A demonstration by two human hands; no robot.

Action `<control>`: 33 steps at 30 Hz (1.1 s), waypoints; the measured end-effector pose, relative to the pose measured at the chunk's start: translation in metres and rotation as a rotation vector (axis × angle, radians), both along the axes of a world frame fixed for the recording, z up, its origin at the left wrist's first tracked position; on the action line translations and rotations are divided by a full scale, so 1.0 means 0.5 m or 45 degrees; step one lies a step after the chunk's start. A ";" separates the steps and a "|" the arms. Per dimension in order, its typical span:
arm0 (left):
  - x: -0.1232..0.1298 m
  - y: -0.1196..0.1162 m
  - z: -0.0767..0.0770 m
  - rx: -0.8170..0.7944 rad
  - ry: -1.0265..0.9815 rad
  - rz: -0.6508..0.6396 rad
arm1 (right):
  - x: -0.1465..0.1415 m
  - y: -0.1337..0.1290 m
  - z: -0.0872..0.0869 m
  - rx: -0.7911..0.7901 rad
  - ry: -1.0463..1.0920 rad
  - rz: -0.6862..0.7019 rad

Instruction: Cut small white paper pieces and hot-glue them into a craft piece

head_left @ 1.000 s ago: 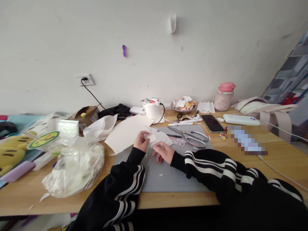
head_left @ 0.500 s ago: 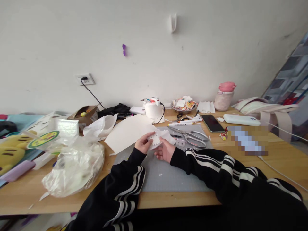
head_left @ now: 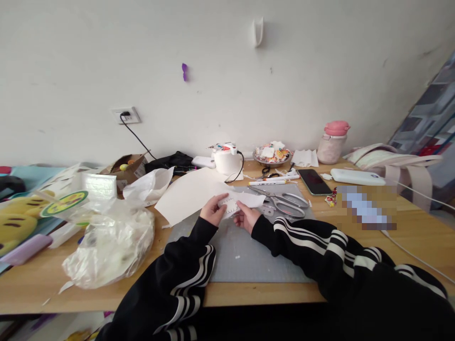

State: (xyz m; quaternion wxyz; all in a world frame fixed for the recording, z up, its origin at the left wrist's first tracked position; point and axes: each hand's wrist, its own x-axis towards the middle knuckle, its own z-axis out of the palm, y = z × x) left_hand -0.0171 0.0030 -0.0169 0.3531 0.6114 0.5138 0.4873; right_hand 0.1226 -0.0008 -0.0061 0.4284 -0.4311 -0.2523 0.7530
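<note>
Between my two hands is a small white paper cutout with a notched edge, lying against a larger white paper piece. My left hand pinches the left side, thumb on top. On the right side, my right hand presses its thumb on the paper, with the other fingers curled beneath. Both hands are above a grey cutting mat. Just beyond my right hand lie grey-handled scissors. A big cream paper sheet rests behind my left hand.
A crumpled plastic bag sits on the left. Markers, a white pot with a black cord, and a bowl of scraps stand at the back. A phone and a pink-lidded bottle are to the right.
The paper piece has turned in my hands, and its right end now reaches further right, over the scissors. My right hand's fingers have curled in more beneath it.
</note>
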 end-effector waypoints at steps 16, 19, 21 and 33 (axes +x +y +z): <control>-0.013 0.018 -0.035 0.241 -0.034 -0.212 | 0.005 0.006 -0.008 0.050 0.006 -0.037; -0.014 0.017 -0.035 0.239 -0.040 -0.229 | 0.005 0.007 -0.009 0.062 -0.004 -0.049; -0.014 0.017 -0.035 0.235 -0.038 -0.219 | 0.005 0.007 -0.009 0.069 -0.012 -0.052; -0.013 0.012 -0.030 0.264 -0.047 -0.240 | 0.005 0.012 -0.025 0.123 -0.034 -0.040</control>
